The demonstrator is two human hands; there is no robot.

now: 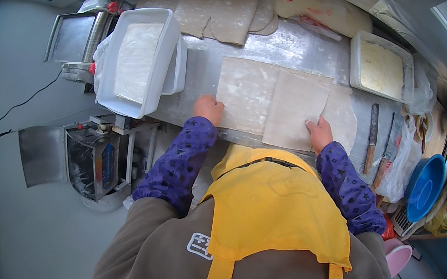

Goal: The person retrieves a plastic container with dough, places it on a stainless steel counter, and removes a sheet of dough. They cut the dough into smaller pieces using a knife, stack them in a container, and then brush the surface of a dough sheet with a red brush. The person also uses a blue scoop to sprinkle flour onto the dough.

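Note:
A long, floured dough sheet (246,95) lies across the metal worktable (200,65) before me. Its right portion carries a folded-over layer, the dough flap (296,107). At the flap's right edge, my right hand (321,135) grips the dough between thumb and fingers. My left hand (208,109) rests with curled fingers against the sheet's left edge; whether it pinches any dough is hidden. A kitchen knife (372,132) with a wooden handle lies right of the sheet, and a second long blade (388,143) is beside it.
Stacked dough sheets (218,7) and a plastic-wrapped dough mass (323,10) sit at the back. White tubs (156,63) stand left, near a roller machine (91,35). A flour-filled container (409,77) is back right; a blue basin (424,186) is far right. Another machine (92,162) stands lower left.

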